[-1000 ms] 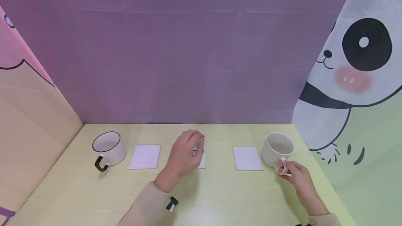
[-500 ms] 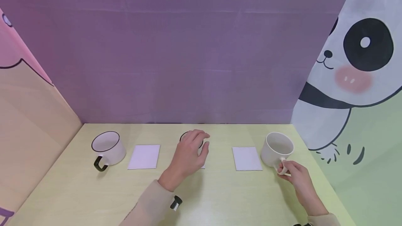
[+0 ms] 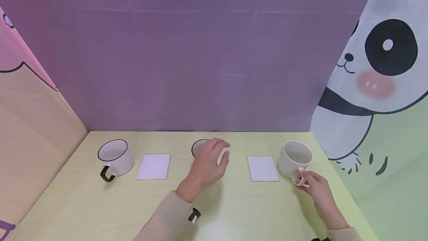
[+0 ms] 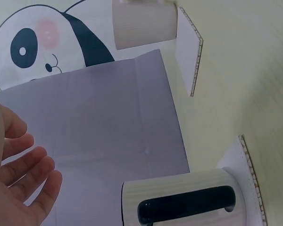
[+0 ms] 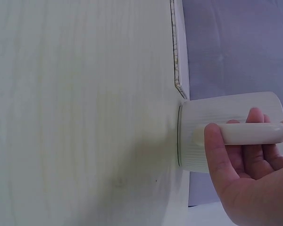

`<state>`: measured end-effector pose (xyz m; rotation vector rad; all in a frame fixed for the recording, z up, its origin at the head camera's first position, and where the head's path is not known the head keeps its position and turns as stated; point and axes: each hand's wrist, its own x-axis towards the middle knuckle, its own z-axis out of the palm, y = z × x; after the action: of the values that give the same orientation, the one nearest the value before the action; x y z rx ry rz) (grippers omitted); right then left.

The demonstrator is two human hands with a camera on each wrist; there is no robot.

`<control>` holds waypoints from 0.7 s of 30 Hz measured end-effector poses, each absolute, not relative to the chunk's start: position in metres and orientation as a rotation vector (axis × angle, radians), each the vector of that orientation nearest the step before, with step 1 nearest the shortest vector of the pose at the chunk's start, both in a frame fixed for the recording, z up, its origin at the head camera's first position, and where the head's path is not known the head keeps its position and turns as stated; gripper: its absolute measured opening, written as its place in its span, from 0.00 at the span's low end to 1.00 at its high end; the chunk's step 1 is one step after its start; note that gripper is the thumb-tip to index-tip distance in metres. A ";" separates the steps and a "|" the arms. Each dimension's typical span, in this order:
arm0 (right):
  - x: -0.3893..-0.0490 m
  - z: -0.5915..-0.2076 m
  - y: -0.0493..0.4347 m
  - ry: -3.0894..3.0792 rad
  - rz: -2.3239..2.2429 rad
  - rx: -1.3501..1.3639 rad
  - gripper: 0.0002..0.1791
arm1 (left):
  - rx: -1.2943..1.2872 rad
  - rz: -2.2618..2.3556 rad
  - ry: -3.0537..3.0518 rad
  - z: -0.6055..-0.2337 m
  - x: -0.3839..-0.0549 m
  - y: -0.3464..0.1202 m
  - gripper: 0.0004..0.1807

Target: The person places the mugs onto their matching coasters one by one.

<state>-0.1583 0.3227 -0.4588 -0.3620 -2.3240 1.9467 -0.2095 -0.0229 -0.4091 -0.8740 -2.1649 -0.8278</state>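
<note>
On my remote feed, I find free passage above the rightmost square (image 3: 262, 168), between the left hand (image 3: 208, 163) and the plain white mug (image 3: 292, 161); just beside the left hand, the middle black-handled mug (image 4: 184, 200) obstructs low leftward travel.

Cloth-walled booth: purple backdrop (image 3: 200, 55), panda-print drape (image 3: 381, 96), pale table (image 3: 247, 207).

Lettering: none I can read from where I stand, nor any brand or number.
Middle mug (image 4: 185, 202): no legible mark on the side showing.
White-handled mug (image 3: 294, 159): right of the middle mug, nothing legible.
Outer mug (image 3: 117, 161): left of the middle mug, likewise.
Panda print (image 3: 378, 84): far right of the middle mug, drawn strokes, no readable words.
</note>
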 end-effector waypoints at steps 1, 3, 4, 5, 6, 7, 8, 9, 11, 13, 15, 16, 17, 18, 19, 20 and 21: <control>-0.158 -0.459 0.323 -2.323 1.946 -0.358 0.17 | -0.882 -0.827 -2.168 -0.409 -0.210 -0.022 0.08; -0.158 -0.459 0.323 -2.321 1.946 -0.349 0.17 | -0.900 -0.819 -2.178 -0.409 -0.210 -0.019 0.08; -0.158 -0.459 0.323 -2.321 1.946 -0.346 0.17 | -0.907 -0.811 -2.185 -0.409 -0.210 -0.018 0.08; -0.158 -0.459 0.323 -2.322 1.945 -0.342 0.17 | -0.913 -0.801 -2.192 -0.409 -0.210 -0.016 0.08; -0.158 -0.459 0.323 -2.322 1.946 -0.341 0.17 | -0.917 -0.791 -2.199 -0.409 -0.210 -0.015 0.08; -0.158 -0.459 0.323 -2.324 1.945 -0.341 0.17 | -0.920 -0.786 -2.210 -0.409 -0.211 -0.014 0.08; -0.158 -0.459 0.324 -2.326 1.946 -0.342 0.17 | -0.920 -0.779 -2.220 -0.409 -0.211 -0.014 0.08; -0.158 -0.459 0.324 -2.329 1.945 -0.344 0.17 | -0.921 -0.773 -2.231 -0.409 -0.212 -0.013 0.08; -0.158 -0.458 0.325 -2.335 1.943 -0.347 0.18 | -0.922 -0.765 -2.251 -0.408 -0.213 -0.011 0.08; -0.158 -0.458 0.325 -2.336 1.941 -0.350 0.18 | -0.927 -0.770 -2.269 -0.407 -0.213 -0.010 0.09; -0.158 -0.458 0.325 -2.334 1.942 -0.354 0.18 | -0.936 -0.783 -2.282 -0.406 -0.214 -0.008 0.09; -0.158 -0.457 0.325 -2.334 1.943 -0.355 0.18 | -0.939 -0.790 -2.290 -0.405 -0.214 -0.007 0.09; -0.158 -0.457 0.325 -2.333 1.945 -0.356 0.18 | -0.942 -0.797 -2.297 -0.405 -0.215 -0.007 0.09; -0.158 -0.457 0.325 -2.334 1.947 -0.355 0.18 | -0.944 -0.803 -2.308 -0.405 -0.215 -0.006 0.09; -0.159 -0.457 0.325 -2.336 1.946 -0.353 0.18 | -0.945 -0.805 -2.318 -0.405 -0.216 -0.006 0.09; -0.159 -0.457 0.325 -2.336 1.945 -0.351 0.18 | -0.941 -0.803 -2.329 -0.405 -0.216 -0.005 0.09; -0.159 -0.457 0.325 -2.338 1.942 -0.346 0.18 | -0.936 -0.801 -2.341 -0.405 -0.217 -0.004 0.09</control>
<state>-0.1586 0.3245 -0.4570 -0.3463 -2.3378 1.9419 -0.2168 -0.0043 -0.4050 -0.9363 -2.3414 -0.8008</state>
